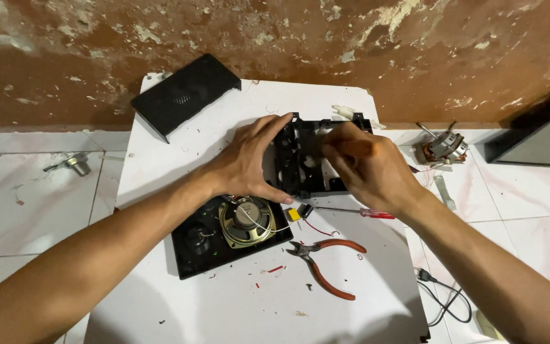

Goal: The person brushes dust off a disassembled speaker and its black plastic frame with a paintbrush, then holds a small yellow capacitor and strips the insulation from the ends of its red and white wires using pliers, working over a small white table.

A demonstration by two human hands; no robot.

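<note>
A black plastic frame (pixel 300 167) lies near the middle of a white table (pixel 211 127). My left hand (pixel 246 162) grips its left edge, thumb low at the near corner. My right hand (pixel 367 165) rests on the frame's right part with fingers pinched together; what they pinch is hidden. Just below my left hand a black panel (pixel 192 251) holds a round speaker (pixel 247 221) with a brass-coloured rim and thin wires.
Red-handled pliers (pixel 326 258) and a red-handled screwdriver (pixel 351 211) lie on the table near me. A black cover (pixel 183 95) sits at the far left corner. On the tiled floor: a small motor (pixel 444 148), a black cable (pixel 444 299), a metal part (pixel 76 164).
</note>
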